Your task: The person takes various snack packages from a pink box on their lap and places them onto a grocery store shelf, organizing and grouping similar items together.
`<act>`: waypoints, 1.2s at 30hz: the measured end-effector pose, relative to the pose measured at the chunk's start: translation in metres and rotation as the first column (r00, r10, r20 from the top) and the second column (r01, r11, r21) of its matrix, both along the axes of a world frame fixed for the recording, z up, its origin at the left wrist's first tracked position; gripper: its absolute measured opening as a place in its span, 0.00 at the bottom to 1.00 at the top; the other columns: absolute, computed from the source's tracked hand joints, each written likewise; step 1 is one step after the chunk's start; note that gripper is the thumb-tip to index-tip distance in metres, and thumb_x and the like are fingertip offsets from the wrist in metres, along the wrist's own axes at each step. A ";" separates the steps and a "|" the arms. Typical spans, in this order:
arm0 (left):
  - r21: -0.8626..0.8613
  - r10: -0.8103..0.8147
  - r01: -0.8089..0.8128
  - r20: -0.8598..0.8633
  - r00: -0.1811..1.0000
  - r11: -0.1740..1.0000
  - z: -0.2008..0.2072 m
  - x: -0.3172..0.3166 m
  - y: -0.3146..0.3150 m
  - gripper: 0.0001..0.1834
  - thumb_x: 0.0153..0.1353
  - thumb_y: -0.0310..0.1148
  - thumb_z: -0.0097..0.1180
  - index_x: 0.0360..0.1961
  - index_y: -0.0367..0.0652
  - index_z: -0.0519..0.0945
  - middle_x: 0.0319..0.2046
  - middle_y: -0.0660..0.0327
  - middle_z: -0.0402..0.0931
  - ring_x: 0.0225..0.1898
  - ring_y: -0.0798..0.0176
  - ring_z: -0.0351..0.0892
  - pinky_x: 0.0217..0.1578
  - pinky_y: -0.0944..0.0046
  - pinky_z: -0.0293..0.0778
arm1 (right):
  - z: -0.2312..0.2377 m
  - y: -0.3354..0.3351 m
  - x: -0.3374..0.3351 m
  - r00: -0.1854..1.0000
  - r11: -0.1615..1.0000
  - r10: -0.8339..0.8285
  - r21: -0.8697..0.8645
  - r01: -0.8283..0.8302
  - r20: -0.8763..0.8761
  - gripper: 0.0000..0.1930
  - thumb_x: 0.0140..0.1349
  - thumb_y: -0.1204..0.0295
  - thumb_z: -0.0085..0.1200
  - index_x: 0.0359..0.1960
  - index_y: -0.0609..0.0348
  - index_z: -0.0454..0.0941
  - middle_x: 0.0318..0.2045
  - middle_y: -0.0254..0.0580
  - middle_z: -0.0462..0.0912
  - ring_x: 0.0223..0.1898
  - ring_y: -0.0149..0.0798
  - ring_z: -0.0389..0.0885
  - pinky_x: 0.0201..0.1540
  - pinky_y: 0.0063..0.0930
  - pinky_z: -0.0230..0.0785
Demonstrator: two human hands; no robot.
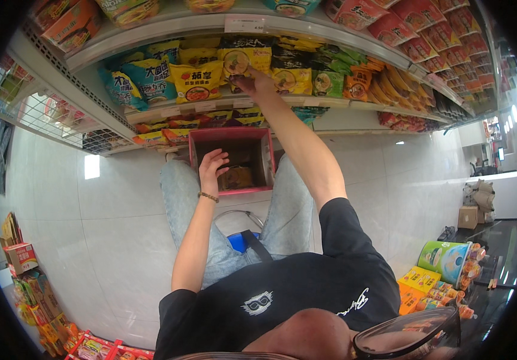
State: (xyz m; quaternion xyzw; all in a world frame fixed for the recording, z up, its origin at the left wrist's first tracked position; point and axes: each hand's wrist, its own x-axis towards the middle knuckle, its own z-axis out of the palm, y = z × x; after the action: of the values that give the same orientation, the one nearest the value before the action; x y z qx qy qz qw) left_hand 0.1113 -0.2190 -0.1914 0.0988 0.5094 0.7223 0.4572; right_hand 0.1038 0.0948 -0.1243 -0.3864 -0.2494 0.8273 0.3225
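My right arm reaches forward to the middle shelf, where my right hand (258, 85) has its fingers bent against the lower part of a yellow-and-black instant noodle packet (243, 60). Part of the packet's lower edge is hidden by the hand. Between my knees stands a pink-rimmed cardboard box (263, 133), open at the top, with a brownish packet (236, 178) at its bottom. Over the box's left side hovers my left hand (211, 165), open and holding nothing, fingers loosely curved and apart. A yellow noodle packet (197, 83) leans on the shelf left of my right hand.
Teal packets (153, 81) line the shelf's left part; green packets (328, 83) and orange ones (357, 83) stand at the right. Cup noodles (417, 18) fill the upper shelf. A wire rack (36, 114) juts out at left. I sit on a blue stool (238, 242).
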 end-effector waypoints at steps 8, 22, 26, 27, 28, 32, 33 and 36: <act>0.004 0.006 -0.006 -0.011 1.000 1.000 -0.003 -0.001 -0.003 0.21 0.63 0.33 0.51 0.57 0.38 0.75 0.51 0.54 0.80 0.48 0.62 0.80 0.46 0.63 0.77 | 0.000 -0.031 0.006 0.983 0.985 -0.120 0.106 0.136 -0.141 0.15 0.67 0.74 0.56 0.51 0.71 0.72 0.41 0.54 0.82 0.37 0.48 0.86 0.39 0.35 0.84; 0.014 -0.011 0.012 -0.022 1.000 1.000 -0.002 0.001 0.001 0.22 0.63 0.34 0.52 0.58 0.38 0.75 0.51 0.54 0.80 0.48 0.62 0.80 0.47 0.63 0.77 | 0.056 0.009 -0.006 0.976 0.946 -0.205 0.243 0.217 -0.073 0.20 0.66 0.74 0.58 0.53 0.77 0.69 0.42 0.58 0.79 0.37 0.52 0.84 0.41 0.42 0.87; 0.003 0.006 -0.006 -0.011 1.000 1.000 -0.002 0.000 -0.001 0.22 0.63 0.34 0.52 0.57 0.38 0.75 0.51 0.54 0.80 0.48 0.62 0.80 0.47 0.63 0.77 | 0.080 0.007 -0.016 0.961 0.953 -0.236 0.229 0.200 0.143 0.19 0.66 0.72 0.59 0.50 0.78 0.71 0.40 0.58 0.79 0.37 0.53 0.84 0.38 0.42 0.89; 0.006 0.007 -0.007 -0.015 1.000 1.000 -0.003 0.000 -0.001 0.22 0.63 0.34 0.52 0.57 0.38 0.75 0.51 0.54 0.80 0.48 0.62 0.80 0.47 0.63 0.77 | 0.081 0.007 -0.013 0.964 0.946 -0.194 0.295 0.135 0.181 0.19 0.66 0.71 0.59 0.49 0.78 0.72 0.39 0.59 0.80 0.37 0.53 0.84 0.37 0.42 0.89; 0.009 0.008 -0.008 -0.018 1.000 1.000 -0.003 0.000 -0.001 0.22 0.63 0.33 0.52 0.57 0.38 0.75 0.51 0.54 0.80 0.48 0.62 0.80 0.46 0.63 0.77 | 0.082 0.006 -0.010 0.963 0.932 -0.154 0.358 0.067 0.221 0.19 0.66 0.70 0.59 0.48 0.78 0.72 0.39 0.59 0.80 0.37 0.53 0.84 0.36 0.42 0.89; 0.001 -0.013 0.013 -0.043 0.999 1.000 -0.004 0.000 0.001 0.22 0.63 0.33 0.52 0.57 0.38 0.75 0.51 0.54 0.80 0.48 0.62 0.80 0.46 0.63 0.77 | 0.086 0.018 -0.010 0.982 0.965 0.027 0.253 -0.075 0.186 0.21 0.69 0.65 0.55 0.49 0.77 0.74 0.38 0.61 0.82 0.38 0.55 0.86 0.39 0.43 0.89; 0.000 -0.028 0.028 -0.038 0.999 1.000 -0.006 0.002 0.004 0.22 0.63 0.33 0.52 0.57 0.38 0.75 0.51 0.54 0.80 0.48 0.62 0.80 0.46 0.64 0.77 | 0.082 0.032 -0.015 0.986 0.947 0.015 0.313 -0.067 0.165 0.22 0.70 0.63 0.53 0.50 0.76 0.74 0.38 0.61 0.82 0.38 0.55 0.86 0.40 0.43 0.89; -0.013 -0.051 0.050 -0.069 0.996 0.999 -0.007 0.004 0.004 0.22 0.63 0.33 0.52 0.57 0.39 0.75 0.50 0.55 0.80 0.48 0.62 0.80 0.45 0.64 0.77 | 0.087 0.060 -0.026 0.990 0.843 0.052 0.525 -0.115 0.133 0.24 0.73 0.58 0.46 0.53 0.72 0.74 0.41 0.61 0.83 0.39 0.55 0.86 0.42 0.42 0.88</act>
State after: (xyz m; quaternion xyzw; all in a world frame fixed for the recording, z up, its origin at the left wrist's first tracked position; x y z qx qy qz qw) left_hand 0.1149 -0.2148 -0.1984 0.1342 0.5264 0.7038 0.4577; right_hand 0.0774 0.1545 -0.0376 -0.3173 -0.5031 0.7158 0.3659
